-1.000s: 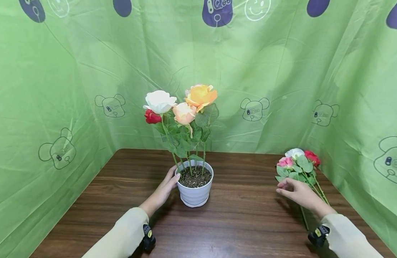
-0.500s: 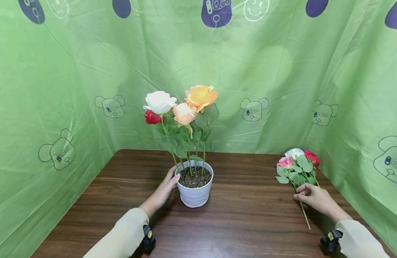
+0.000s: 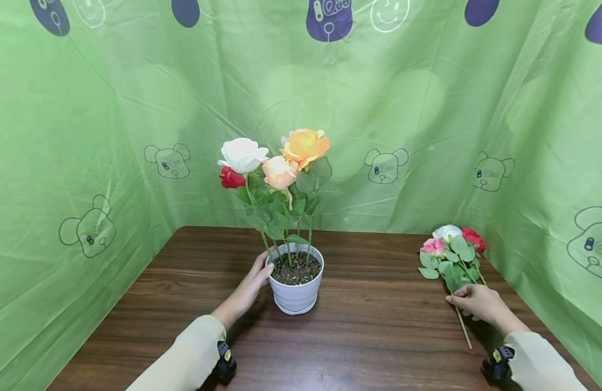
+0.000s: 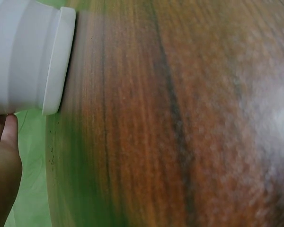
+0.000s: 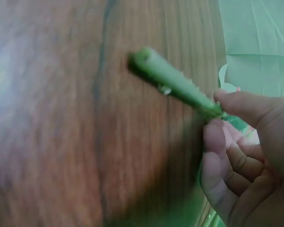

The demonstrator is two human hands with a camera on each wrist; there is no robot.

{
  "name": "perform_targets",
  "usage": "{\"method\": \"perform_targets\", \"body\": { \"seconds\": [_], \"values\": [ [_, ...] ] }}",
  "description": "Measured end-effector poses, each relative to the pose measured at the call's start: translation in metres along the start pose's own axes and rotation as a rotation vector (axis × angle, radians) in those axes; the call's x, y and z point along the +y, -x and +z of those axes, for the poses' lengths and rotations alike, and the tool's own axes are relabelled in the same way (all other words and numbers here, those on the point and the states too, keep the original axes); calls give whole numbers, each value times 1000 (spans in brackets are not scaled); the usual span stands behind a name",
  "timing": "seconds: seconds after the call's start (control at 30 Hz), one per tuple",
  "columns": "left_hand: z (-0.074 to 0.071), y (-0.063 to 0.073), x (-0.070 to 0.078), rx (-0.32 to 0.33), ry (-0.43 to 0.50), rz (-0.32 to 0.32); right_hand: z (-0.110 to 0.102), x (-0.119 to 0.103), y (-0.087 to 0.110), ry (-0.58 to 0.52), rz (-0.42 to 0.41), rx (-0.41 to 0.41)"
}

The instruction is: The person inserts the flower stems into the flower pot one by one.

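Note:
A white ribbed flower pot [image 3: 295, 298] filled with dark soil stands near the table's middle. White [image 3: 243, 155], orange [image 3: 305, 147], peach [image 3: 280, 172] and red roses [image 3: 231, 177] rise from it. My left hand [image 3: 249, 285] rests against its left side, thumb at the rim; in the left wrist view its straight fingers [image 4: 9, 130] touch the pot's wall. On the right, my right hand [image 3: 484, 305] pinches a green rose stem [image 5: 175, 85] between thumb and fingertips, the cut end sticking out towards me. Pink [image 3: 432, 247], white [image 3: 447, 232] and red rose heads [image 3: 473, 238] lie beyond that hand.
The brown wooden table [image 3: 369, 326] extends between pot and loose roses. Green printed cloth [image 3: 428, 108] hangs behind the table and along both sides. Leaves of the loose roses overlap one another near the table's right edge.
My right hand has moved right and slightly towards me from above the leaves, and its thumb and fingers have come together on a rose stem. The left hand and pot have stayed still.

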State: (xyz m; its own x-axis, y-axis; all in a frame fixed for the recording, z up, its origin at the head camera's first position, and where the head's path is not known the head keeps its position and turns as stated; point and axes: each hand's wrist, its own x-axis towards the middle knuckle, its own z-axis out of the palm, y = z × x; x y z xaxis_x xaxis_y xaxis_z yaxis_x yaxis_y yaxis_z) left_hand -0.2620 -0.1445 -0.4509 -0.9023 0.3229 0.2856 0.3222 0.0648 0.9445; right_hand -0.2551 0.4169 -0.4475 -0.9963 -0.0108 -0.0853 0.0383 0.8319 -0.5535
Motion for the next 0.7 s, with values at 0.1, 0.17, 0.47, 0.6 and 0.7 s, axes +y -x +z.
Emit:
{"method": "perform_targets", "body": {
  "seconds": [0.1, 0.17, 0.47, 0.6, 0.7],
  "values": [
    [0, 0, -1, -1, 6, -1, -1, -1, -1, 14, -5, -6],
    [0, -1, -1, -2, 5, -1, -1, -2, -1, 21, -9, -8],
    [0, 0, 0, -5, 7, -1, -2, -4, -2, 20, -26, -4],
    [0, 1, 0, -4, 10, -4, -2, -5, -1, 14, -27, 0],
    [0, 1, 1, -7, 12, 1, -3, -8, -1, 13, -41, 1]
  ]
}}
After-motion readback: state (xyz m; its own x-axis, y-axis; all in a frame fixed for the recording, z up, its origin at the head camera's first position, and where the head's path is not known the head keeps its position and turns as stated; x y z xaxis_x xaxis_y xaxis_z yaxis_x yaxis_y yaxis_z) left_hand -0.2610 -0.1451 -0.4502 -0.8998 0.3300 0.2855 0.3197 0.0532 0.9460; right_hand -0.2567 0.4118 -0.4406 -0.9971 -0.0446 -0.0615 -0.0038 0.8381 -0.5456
